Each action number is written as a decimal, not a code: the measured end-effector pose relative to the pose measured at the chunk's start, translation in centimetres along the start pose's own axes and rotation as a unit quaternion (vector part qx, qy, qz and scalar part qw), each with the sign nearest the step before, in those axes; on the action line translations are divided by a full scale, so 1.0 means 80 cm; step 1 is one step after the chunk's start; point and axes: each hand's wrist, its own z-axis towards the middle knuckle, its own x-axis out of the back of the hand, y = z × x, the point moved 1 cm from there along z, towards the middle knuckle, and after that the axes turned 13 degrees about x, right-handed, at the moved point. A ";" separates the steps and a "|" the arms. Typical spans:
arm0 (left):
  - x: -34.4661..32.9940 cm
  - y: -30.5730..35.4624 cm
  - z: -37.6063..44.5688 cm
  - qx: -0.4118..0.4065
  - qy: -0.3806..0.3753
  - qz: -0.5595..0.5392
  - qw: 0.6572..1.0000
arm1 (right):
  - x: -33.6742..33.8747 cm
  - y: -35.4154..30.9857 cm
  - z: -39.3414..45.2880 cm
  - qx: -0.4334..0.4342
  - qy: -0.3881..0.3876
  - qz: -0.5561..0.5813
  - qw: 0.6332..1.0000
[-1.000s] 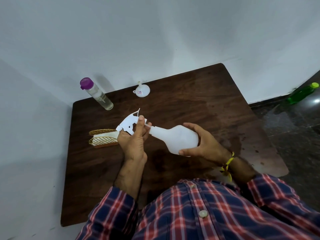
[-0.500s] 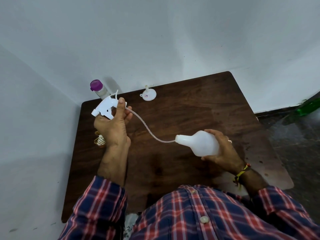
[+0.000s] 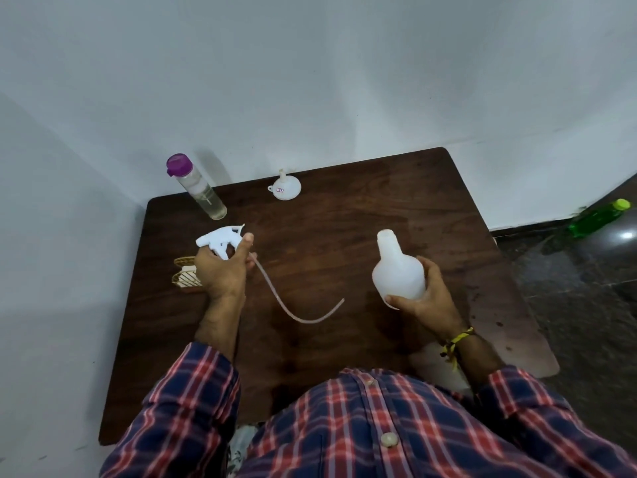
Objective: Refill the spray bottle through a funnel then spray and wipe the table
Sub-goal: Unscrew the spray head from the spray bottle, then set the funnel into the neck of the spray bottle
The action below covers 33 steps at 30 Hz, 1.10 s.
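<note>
The left hand (image 3: 220, 274) grips the white trigger sprayer head (image 3: 220, 239), fingers curled round its neck and the thumb raised along its right side; the nozzle points left. A translucent dip tube (image 3: 293, 313) runs from the sprayer head down and to the right in a curve, its free end turned upward and clear of the bottle. The right hand (image 3: 429, 298) holds the white spray bottle (image 3: 398, 270) by its lower body, fingers wrapped round the far side and the thumb across the base. The bottle is uncapped, its open neck pointing up and away from the person, well apart from the sprayer head. Whether it rests on the surface or is held just above it cannot be told. Both hands are over a dark brown wooden desk (image 3: 344, 236) set into a white corner. At the back edge, between the hands, a small white funnel (image 3: 285, 188) sits mouth down with its spout up. To its left, near the back left corner, stands a clear bottle with a purple cap (image 3: 198, 188), holding clear liquid. Just behind the left hand lies a striped basket-like item (image 3: 184, 270), partly hidden. A yellow thread band (image 3: 456, 343) circles the right wrist. The person wears a plaid shirt (image 3: 379, 426). A green bottle (image 3: 599, 219) lies on the dark floor at right.
</note>
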 end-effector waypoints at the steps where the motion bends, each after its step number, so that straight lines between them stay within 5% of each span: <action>1: 0.003 -0.014 0.008 0.017 0.007 0.012 1.000 | -0.007 0.000 0.002 0.001 -0.010 -0.013 1.000; 8: 0.017 -0.103 0.020 0.127 0.046 0.041 0.990 | -0.057 -0.004 0.025 -0.049 -0.053 -0.089 0.993; 15: 0.056 -0.156 0.041 0.274 0.040 -0.062 0.959 | -0.085 -0.010 0.032 -0.057 -0.043 -0.189 0.979; 28: 0.108 -0.180 0.042 0.173 0.127 0.208 0.954 | -0.114 -0.021 0.036 -0.050 -0.039 -0.251 0.966; 33: 0.098 -0.160 0.012 0.182 0.134 0.317 0.921 | -0.110 -0.022 0.031 -0.070 -0.029 -0.235 0.969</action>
